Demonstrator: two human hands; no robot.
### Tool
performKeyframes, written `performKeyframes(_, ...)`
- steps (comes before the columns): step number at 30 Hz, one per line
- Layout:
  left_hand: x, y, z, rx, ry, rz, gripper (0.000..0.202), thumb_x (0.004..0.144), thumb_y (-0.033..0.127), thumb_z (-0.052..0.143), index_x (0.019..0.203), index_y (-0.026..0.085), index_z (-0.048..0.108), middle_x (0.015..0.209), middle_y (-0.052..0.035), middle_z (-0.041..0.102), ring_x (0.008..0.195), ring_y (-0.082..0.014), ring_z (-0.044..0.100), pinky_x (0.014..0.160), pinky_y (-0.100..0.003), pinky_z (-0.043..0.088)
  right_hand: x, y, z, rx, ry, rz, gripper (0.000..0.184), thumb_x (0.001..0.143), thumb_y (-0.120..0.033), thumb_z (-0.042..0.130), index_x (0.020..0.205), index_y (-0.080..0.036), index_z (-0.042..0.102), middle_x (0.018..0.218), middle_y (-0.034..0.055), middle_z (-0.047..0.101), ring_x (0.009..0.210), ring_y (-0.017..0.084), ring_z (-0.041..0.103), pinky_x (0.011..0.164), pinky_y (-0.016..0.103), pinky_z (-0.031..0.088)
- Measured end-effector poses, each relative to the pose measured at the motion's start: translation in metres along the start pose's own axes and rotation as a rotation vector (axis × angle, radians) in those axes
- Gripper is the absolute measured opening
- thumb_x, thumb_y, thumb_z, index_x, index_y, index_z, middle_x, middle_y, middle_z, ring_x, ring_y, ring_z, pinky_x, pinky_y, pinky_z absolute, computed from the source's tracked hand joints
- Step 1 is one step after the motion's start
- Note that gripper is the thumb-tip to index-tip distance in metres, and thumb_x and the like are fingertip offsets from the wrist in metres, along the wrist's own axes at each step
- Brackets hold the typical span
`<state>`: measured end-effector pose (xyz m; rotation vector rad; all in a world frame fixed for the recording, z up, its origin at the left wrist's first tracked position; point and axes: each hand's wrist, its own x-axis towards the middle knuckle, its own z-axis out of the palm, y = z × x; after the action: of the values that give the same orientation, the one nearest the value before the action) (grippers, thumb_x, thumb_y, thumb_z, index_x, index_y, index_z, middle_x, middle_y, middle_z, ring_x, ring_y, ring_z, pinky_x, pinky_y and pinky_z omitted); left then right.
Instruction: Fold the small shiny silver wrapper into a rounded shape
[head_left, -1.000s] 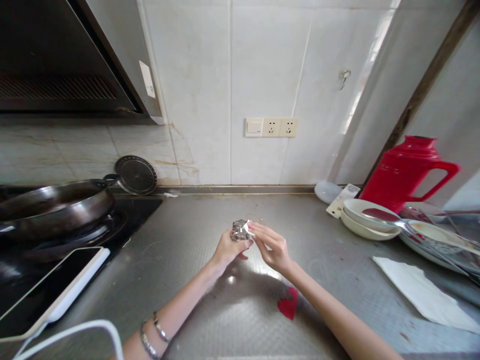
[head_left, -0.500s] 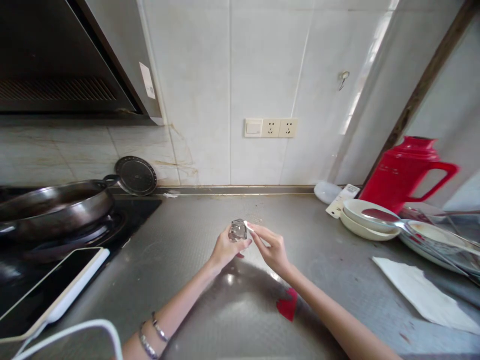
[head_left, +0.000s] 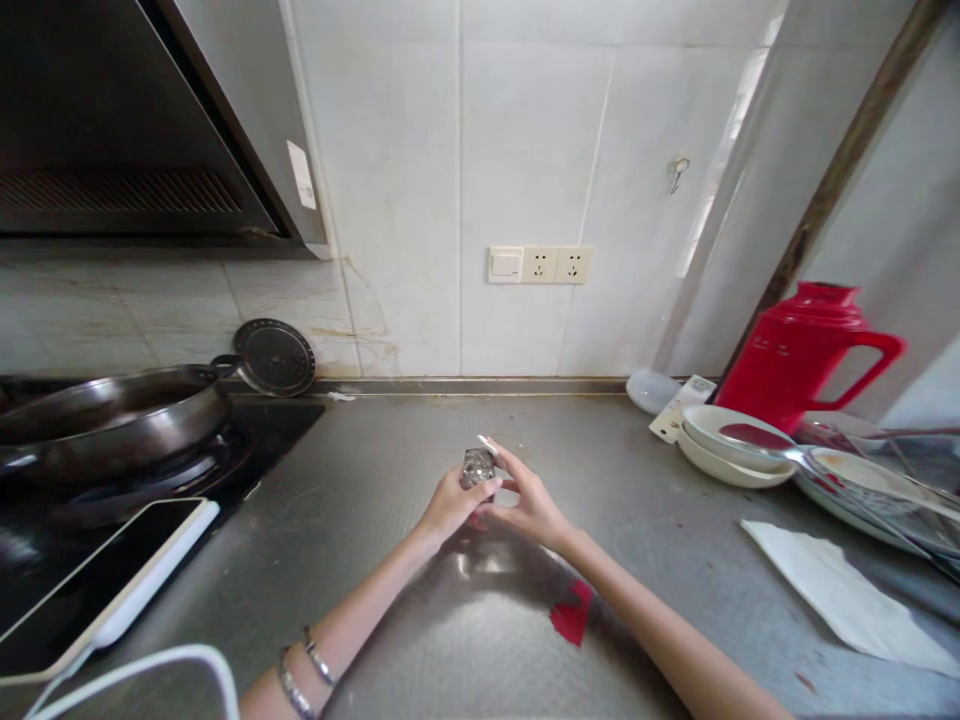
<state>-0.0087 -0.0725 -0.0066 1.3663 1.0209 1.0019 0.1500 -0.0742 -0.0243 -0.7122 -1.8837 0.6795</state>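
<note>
My left hand point(head_left: 448, 508) is closed around a small, clear, faceted glass-like object point(head_left: 477, 468), held just above the steel counter. My right hand point(head_left: 531, 500) wraps its other side, forefinger at the top and thumb low down. A small white sliver point(head_left: 484, 440) shows at the right forefinger's tip; whether it is pinched or only lies against the object I cannot make out. Something red, partly hidden, shows beneath the fingers. Nearer to me, a torn red scrap point(head_left: 571, 614) lies on the counter point(head_left: 420, 650).
At left, a steel pan point(head_left: 150, 410) sits on the black stove, with a phone point(head_left: 112, 580) and white cable in front. A red thermos point(head_left: 795, 350), stacked bowls point(head_left: 739, 465) with a spoon, plates and a white paper sheet point(head_left: 840, 590) are at right.
My right hand has gone from pinching the white sliver beside the object to spreading around the object. The sliver has shifted slightly up and left. My left hand has kept its hold.
</note>
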Motion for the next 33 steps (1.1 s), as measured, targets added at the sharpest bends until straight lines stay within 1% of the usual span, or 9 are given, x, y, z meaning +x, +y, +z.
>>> performKeyframes(3, 0.000, -0.001, -0.003, -0.056, -0.112, -0.055, 0.065, 0.068, 0.061, 0.067, 0.112, 0.014, 0.056, 0.069, 0.0001, 0.057, 0.047, -0.0089, 0.050, 0.050, -0.026, 0.049, 0.002, 0.002, -0.001, 0.087, 0.036, 0.043, 0.077, 0.070, -0.027, 0.074, 0.139, -0.030, 0.039, 0.137, 0.0101, 0.048, 0.122, 0.026, 0.051, 0.089, 0.038, 0.055)
performKeyframes(6, 0.001, -0.004, -0.009, -0.028, -0.203, 0.056, 0.089, 0.062, 0.051, 0.078, 0.135, 0.019, 0.038, 0.085, -0.0052, 0.063, 0.057, -0.0102, 0.056, 0.059, -0.025, 0.050, 0.007, 0.000, -0.006, 0.223, 0.111, 0.132, 0.070, 0.070, -0.030, 0.074, 0.133, -0.026, 0.044, 0.129, 0.0109, 0.055, 0.114, 0.026, 0.058, 0.081, 0.036, 0.058)
performKeyframes(9, 0.002, -0.009, -0.012, 0.144, -0.102, 0.182, 0.123, 0.048, 0.034, 0.089, 0.146, 0.020, 0.016, 0.111, -0.0133, 0.060, 0.073, -0.0144, 0.060, 0.070, -0.028, 0.051, 0.011, -0.002, -0.008, 0.295, 0.162, 0.201, 0.063, 0.069, -0.031, 0.075, 0.126, -0.022, 0.050, 0.120, 0.0101, 0.061, 0.105, 0.024, 0.064, 0.084, 0.037, 0.057)
performKeyframes(11, 0.003, -0.011, -0.012, 0.202, -0.010, 0.231, 0.131, 0.045, 0.031, 0.089, 0.148, 0.020, 0.009, 0.125, -0.0178, 0.052, 0.085, -0.0187, 0.062, 0.077, -0.033, 0.051, 0.012, -0.003, -0.007, 0.309, 0.150, 0.217, 0.058, 0.068, -0.031, 0.076, 0.121, -0.021, 0.052, 0.116, 0.0096, 0.064, 0.103, 0.023, 0.065, 0.089, 0.038, 0.054)
performKeyframes(16, 0.002, -0.008, -0.007, 0.150, -0.064, 0.297, 0.112, 0.054, 0.026, 0.085, 0.144, 0.020, 0.018, 0.125, -0.0147, 0.057, 0.110, -0.0247, 0.058, 0.098, -0.038, 0.043, 0.008, -0.006, 0.003, 0.282, 0.132, 0.234, 0.056, 0.068, -0.033, 0.076, 0.118, -0.019, 0.054, 0.116, 0.0098, 0.063, 0.097, 0.021, 0.067, 0.087, 0.037, 0.055)
performKeyframes(19, 0.002, -0.009, -0.006, 0.158, -0.060, 0.307, 0.096, 0.060, 0.026, 0.082, 0.138, 0.020, 0.026, 0.122, -0.0135, 0.059, 0.108, -0.0237, 0.060, 0.096, -0.037, 0.044, 0.008, -0.008, 0.004, 0.258, 0.153, 0.232, 0.054, 0.072, -0.035, 0.073, 0.120, -0.020, 0.055, 0.115, 0.0092, 0.065, 0.098, 0.021, 0.066, 0.086, 0.036, 0.056)
performKeyframes(24, 0.004, -0.015, -0.007, 0.272, -0.030, 0.325, 0.087, 0.060, 0.027, 0.080, 0.131, 0.018, 0.031, 0.121, -0.0134, 0.058, 0.104, -0.0227, 0.060, 0.091, -0.035, 0.046, 0.010, -0.009, -0.003, 0.300, 0.218, 0.377, 0.044, 0.087, -0.042, 0.054, 0.127, -0.026, 0.056, 0.116, 0.0091, 0.067, 0.095, 0.023, 0.068, 0.060, 0.032, 0.061)
performKeyframes(28, 0.005, -0.020, -0.008, 0.304, -0.049, 0.322, 0.087, 0.059, 0.023, 0.079, 0.131, 0.018, 0.031, 0.117, -0.0119, 0.060, 0.097, -0.0211, 0.061, 0.086, -0.033, 0.047, 0.011, -0.002, -0.001, 0.214, 0.184, 0.345, 0.040, 0.087, -0.048, 0.053, 0.114, -0.023, 0.066, 0.117, 0.0089, 0.067, 0.100, 0.024, 0.066, 0.076, 0.039, 0.059)
performKeyframes(33, 0.003, -0.021, -0.005, 0.299, -0.071, 0.329, 0.086, 0.059, 0.022, 0.078, 0.131, 0.019, 0.032, 0.112, -0.0089, 0.060, 0.088, -0.0174, 0.061, 0.079, -0.029, 0.048, 0.010, -0.001, 0.001, 0.052, 0.233, 0.210, 0.037, 0.088, -0.048, 0.053, 0.104, -0.020, 0.071, 0.125, 0.0108, 0.062, 0.118, 0.027, 0.057, 0.100, 0.045, 0.045)
